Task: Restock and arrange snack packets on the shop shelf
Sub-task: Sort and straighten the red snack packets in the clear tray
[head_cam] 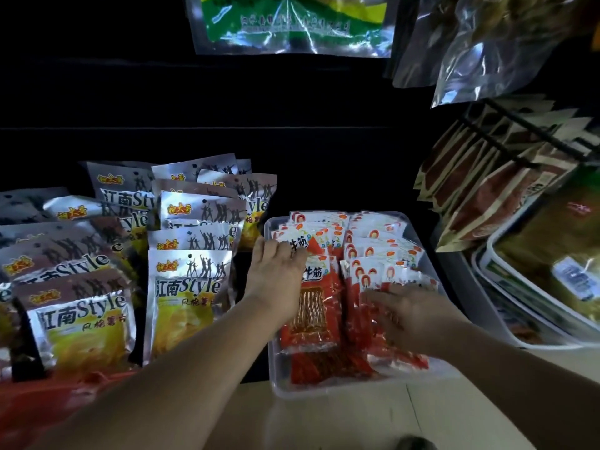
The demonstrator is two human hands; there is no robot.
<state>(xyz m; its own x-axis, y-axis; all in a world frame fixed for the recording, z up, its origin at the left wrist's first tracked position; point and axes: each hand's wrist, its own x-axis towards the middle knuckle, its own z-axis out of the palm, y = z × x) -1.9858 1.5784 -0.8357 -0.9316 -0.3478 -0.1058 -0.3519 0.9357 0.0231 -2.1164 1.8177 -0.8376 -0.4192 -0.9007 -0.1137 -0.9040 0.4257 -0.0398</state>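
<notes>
A clear plastic tray on the low shelf holds two rows of red-and-white snack packets. My left hand lies palm down on the left row, fingers spread over a packet's white top. Resting flat on the front packets of the right row is my right hand, fingers pointing left. A large red packet lies between the two hands. Neither hand visibly grips anything.
Several silver and yellow chip bags stand in rows left of the tray. Brown packets hang on a black rack at the right, above white tubs. Foil bags hang overhead. A pale floor lies below.
</notes>
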